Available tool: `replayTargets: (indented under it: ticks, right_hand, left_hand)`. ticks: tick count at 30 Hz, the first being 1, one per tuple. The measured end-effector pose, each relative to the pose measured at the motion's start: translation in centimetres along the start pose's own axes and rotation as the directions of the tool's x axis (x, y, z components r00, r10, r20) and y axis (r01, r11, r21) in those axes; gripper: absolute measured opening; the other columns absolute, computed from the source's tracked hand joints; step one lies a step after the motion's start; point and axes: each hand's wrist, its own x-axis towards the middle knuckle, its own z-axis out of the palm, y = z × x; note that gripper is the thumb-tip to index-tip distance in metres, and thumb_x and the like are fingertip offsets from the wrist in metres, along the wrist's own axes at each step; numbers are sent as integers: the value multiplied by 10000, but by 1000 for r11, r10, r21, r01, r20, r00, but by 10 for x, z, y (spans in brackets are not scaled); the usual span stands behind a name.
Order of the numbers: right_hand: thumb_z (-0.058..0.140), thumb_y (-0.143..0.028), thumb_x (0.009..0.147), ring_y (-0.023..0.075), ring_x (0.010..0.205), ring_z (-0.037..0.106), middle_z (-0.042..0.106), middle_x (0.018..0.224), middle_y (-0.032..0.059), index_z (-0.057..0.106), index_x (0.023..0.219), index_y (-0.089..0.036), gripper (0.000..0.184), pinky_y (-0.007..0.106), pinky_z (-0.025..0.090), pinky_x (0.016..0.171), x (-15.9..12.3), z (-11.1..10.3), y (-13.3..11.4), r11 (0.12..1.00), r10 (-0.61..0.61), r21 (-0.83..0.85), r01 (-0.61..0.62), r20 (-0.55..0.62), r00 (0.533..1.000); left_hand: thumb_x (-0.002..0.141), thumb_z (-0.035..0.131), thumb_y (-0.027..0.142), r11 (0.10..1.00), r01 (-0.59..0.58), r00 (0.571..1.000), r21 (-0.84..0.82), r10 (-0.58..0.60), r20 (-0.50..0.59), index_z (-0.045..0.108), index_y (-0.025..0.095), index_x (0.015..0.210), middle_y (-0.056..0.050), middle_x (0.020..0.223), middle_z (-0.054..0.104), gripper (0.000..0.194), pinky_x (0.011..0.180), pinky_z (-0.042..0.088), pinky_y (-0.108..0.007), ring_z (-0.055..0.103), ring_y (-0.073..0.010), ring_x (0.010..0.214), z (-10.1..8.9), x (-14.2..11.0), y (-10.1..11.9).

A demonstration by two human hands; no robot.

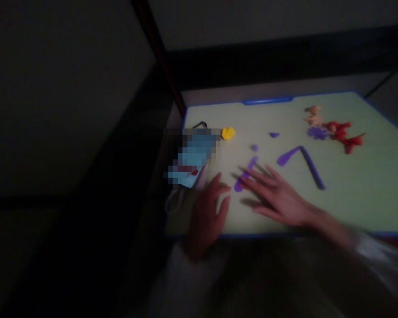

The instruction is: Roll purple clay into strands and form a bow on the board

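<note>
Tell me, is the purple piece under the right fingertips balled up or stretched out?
Stretched out: the purple piece is a long strip, partly covered by the right hand, both ends showing.

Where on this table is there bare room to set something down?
A wide patch on the table: right of the bent purple strip, nearer than the red figures. Another lies between the blue edge strip and the small purple wedge. Crowded: left, around the pixelated device and left hand; centre, with the right hand at the purple roll.

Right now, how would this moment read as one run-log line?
left hand: beside purple strip | right hand: spread over purple strip, contact unclear | nearby: yellow lump, small purple lump
</note>
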Motion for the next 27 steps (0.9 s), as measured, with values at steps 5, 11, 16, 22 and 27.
replayTargets:
  ticks: [5,11,16,22,27]
  right_hand:
    - [432,-466,926,254,1398,258,359,1489,92,126,1490,-202,694,553,100,1144,0,0,0,1000,-21,18,21,35,999]
    - [436,-468,920,267,1389,277,364,1487,101,78,1497,-213,725,571,116,1137,-1,-1,1,998,-7,69,8,-27,1000]
    - [410,-334,947,285,1327,398,483,1407,112,156,1483,-257,598,610,165,1118,-7,-8,5,954,293,162,-252,-327,898]
    - [453,-283,928,299,1255,488,553,1334,112,239,1449,-247,565,609,154,1128,-12,-13,9,931,364,194,-310,-413,835]
    - [466,-279,918,310,1219,522,549,1332,143,297,1413,-218,526,608,209,1113,-13,-11,10,905,419,264,-332,-437,796]
  left_hand:
    - [873,513,147,1000,17,1000,-15,-17,10,562,197,1055,-78,1218,622,195,994,462,-338,583,-161,1135,0,0,-1]
    - [886,499,161,1000,26,1000,-10,-26,10,524,208,1166,-76,1176,645,284,965,474,-321,609,-162,1085,0,0,-1]
    - [874,539,244,996,-79,963,45,65,262,236,181,1425,-145,1364,511,631,1062,392,-413,448,-237,1297,3,6,9]
    - [830,603,349,963,-213,833,162,93,545,15,170,1473,-176,1499,307,890,1144,237,-490,287,-276,1392,7,10,13]
    - [816,617,379,969,-198,865,150,101,491,-94,120,1461,-222,1521,212,995,1128,265,-501,189,-322,1417,13,18,13]
